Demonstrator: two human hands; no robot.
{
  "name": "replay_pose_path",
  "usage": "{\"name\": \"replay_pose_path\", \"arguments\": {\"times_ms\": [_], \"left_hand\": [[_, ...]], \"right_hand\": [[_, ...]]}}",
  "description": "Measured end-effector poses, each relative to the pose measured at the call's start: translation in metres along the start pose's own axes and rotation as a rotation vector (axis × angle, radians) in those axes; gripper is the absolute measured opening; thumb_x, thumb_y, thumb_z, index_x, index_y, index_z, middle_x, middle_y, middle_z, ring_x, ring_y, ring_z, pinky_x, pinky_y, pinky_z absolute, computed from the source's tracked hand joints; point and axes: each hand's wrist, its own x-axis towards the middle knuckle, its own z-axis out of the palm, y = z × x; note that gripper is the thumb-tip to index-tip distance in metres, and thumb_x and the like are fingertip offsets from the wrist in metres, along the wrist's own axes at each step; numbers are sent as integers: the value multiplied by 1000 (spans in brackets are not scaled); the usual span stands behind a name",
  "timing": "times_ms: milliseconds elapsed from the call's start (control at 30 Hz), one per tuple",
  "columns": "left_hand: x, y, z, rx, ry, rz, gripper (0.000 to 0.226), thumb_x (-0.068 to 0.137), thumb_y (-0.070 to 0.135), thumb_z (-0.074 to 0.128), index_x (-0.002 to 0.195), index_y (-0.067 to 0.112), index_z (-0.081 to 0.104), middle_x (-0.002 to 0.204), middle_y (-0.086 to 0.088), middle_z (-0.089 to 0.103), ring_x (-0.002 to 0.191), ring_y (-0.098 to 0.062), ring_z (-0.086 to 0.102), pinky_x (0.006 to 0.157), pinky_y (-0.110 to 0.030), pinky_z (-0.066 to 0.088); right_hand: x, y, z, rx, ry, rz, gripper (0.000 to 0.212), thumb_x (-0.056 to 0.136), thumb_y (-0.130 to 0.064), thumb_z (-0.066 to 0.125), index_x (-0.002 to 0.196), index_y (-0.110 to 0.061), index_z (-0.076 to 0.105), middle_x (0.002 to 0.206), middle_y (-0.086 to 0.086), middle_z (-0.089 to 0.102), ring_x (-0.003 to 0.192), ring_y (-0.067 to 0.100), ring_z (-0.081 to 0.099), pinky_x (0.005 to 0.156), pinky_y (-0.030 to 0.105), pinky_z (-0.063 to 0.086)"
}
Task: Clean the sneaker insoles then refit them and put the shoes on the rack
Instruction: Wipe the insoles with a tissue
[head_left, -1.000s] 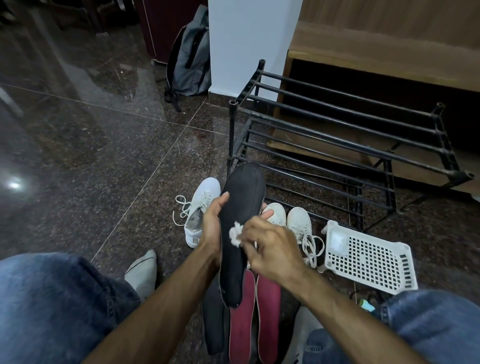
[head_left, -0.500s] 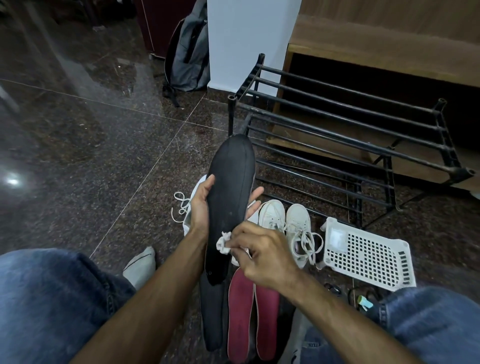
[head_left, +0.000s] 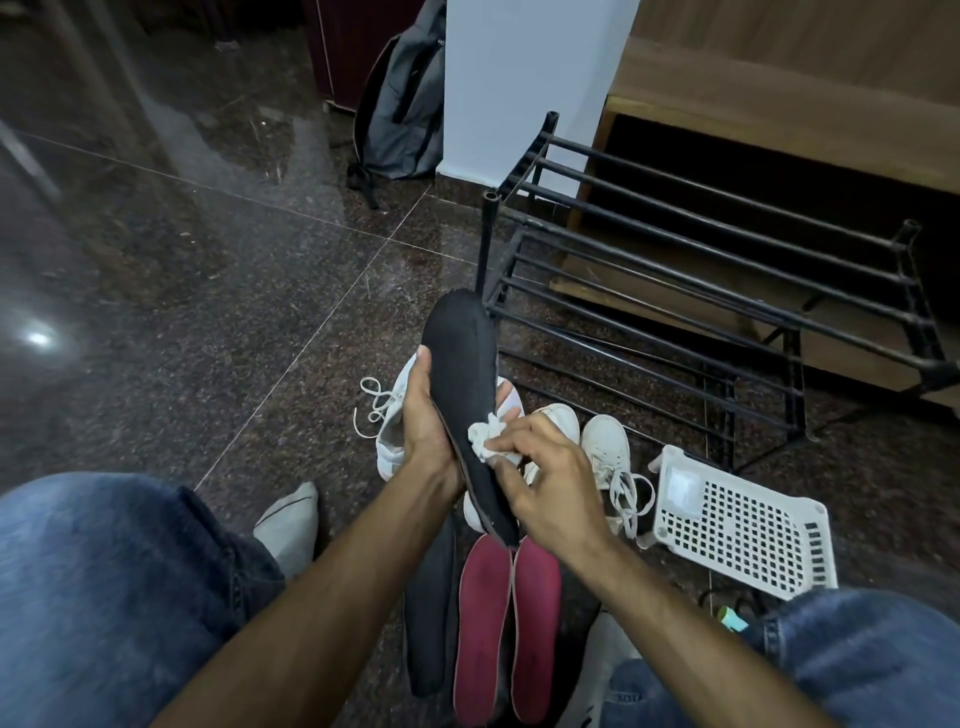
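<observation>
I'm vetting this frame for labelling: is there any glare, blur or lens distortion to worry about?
Head view: a bright glare spot on the polished floor at far left; the shoe rack bars bow from wide-angle distortion; the black insole, white cloth and both hands look sharp; the far top-left corner is dim and soft.

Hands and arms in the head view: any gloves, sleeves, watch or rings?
None visible. The left hand and right hand are bare, and both forearms are uncovered up to the frame edge. Blue denim jeans cover both knees.

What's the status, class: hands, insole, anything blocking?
Left hand grips black insole. Right hand pinches white wipe against it. Rack bare, nothing blocking.
</observation>
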Motion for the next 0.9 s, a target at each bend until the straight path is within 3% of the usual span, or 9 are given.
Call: {"name": "replay_pose_path", "arguments": {"times_ms": [133,300,367,467,533,700,800,867,900], "left_hand": [[-6,-15,-4,215,-72,-111,50,86,52,56,108,7,65,95,-14,63,80,-27,61,75,-37,52],[-19,-37,-7,348,-165,-313,36,88,36,56,88,3,71,79,-14,70,69,-24,69,63,-30,56],[-18,-37,-9,299,-148,-320,44,90,43,54,86,4,73,83,-14,71,75,-24,69,70,-33,57],[-8,-23,-15,214,-105,-271,63,91,54,45,104,-3,70,104,-18,71,105,-31,64,89,-41,51],[-3,-13,-17,199,-91,-188,64,93,54,41,114,-2,64,106,-19,71,112,-33,62,95,-44,48],[-11,-24,-12,174,-142,-239,54,92,51,46,100,4,70,98,-15,70,84,-27,68,79,-35,56],[-11,-19,-16,185,-98,-218,58,91,53,45,99,1,70,100,-19,71,82,-29,69,75,-36,56],[-6,-10,-20,150,-48,-163,63,91,54,45,116,-1,64,116,-22,67,95,-32,69,79,-41,54],[-3,-8,-22,131,-33,-122,65,91,53,45,123,-1,60,121,-21,65,102,-32,68,79,-42,55]], "right_hand": [[9,16,4,-7,90,225,12,80,-8,68,81,-19,72,87,-17,60,70,7,58,69,32,50],[14,26,-7,-71,69,306,12,82,-12,69,78,-22,72,85,-17,60,65,6,55,63,34,49],[9,20,-8,-47,8,212,13,81,-11,68,79,-22,74,87,-16,63,69,7,59,66,37,52],[-11,0,-6,86,-189,-16,16,75,-6,66,81,-17,76,87,-15,65,77,1,61,72,28,53],[-16,-6,-7,71,-262,-112,16,76,-6,65,82,-16,76,88,-14,66,78,1,62,70,26,52],[17,14,-11,-154,9,-48,18,77,-16,57,79,-19,75,87,-10,67,66,12,62,61,36,54],[7,4,-6,-84,-103,-66,17,76,-10,60,79,-17,76,88,-9,68,62,-9,52,58,22,49],[-8,-5,-5,13,-223,-104,16,75,-2,64,79,-12,76,87,-5,69,61,-17,49,60,4,34],[-13,-5,-5,75,-273,-109,16,74,1,65,78,-9,76,86,-4,69,62,-17,51,60,2,33]]}}
